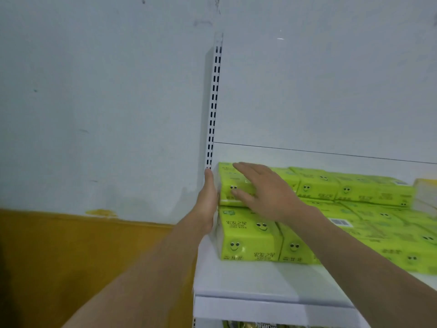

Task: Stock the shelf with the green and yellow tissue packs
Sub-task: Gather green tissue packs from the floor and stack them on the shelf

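Several green tissue packs with smiley faces lie in rows on the white shelf [248, 278]. At the left end, one green pack [230, 183] sits stacked on a lower green pack [246, 237]. My left hand [208, 197] presses flat with straight fingers against the left side of this stack. My right hand [262, 188] lies with straight fingers on the top and front of the upper pack. A yellow pack [425, 188] shows at the far right edge, blurred.
A slotted white upright [214, 102] rises at the shelf's left end against the pale wall. The wall's lower part is painted ochre [82, 256]. Below the shelf's front lip, more packaged goods [248, 325] peek out.
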Demonstrator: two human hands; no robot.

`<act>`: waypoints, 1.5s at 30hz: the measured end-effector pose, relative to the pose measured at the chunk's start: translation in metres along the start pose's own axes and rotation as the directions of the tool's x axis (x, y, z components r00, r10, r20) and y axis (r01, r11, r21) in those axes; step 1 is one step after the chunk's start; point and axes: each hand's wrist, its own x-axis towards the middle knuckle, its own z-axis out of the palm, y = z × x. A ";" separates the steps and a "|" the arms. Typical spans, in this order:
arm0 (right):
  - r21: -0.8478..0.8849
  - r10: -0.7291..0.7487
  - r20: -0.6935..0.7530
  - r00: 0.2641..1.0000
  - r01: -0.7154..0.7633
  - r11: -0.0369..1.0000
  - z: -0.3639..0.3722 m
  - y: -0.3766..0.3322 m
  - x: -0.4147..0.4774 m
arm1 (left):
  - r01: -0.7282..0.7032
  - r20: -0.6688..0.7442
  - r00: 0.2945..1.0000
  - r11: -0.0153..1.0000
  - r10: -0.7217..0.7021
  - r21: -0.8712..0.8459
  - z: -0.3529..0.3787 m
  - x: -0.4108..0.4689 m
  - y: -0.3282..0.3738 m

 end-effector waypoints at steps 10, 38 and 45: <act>0.575 -0.172 -0.095 0.980 0.195 0.794 0.013 -0.126 -0.026 | -0.265 -0.277 0.929 0.963 0.244 -0.041 -0.086 -0.067 -0.028; 0.075 0.004 0.991 0.136 -0.565 0.821 0.569 -0.254 -0.460 | 0.516 -0.680 0.372 0.750 -0.632 -0.414 -0.354 -0.397 -0.554; 0.007 0.108 0.971 0.215 -0.474 0.880 0.774 -0.250 -0.601 | 0.585 -0.629 0.314 0.666 -0.711 -0.462 -0.386 -0.395 -0.749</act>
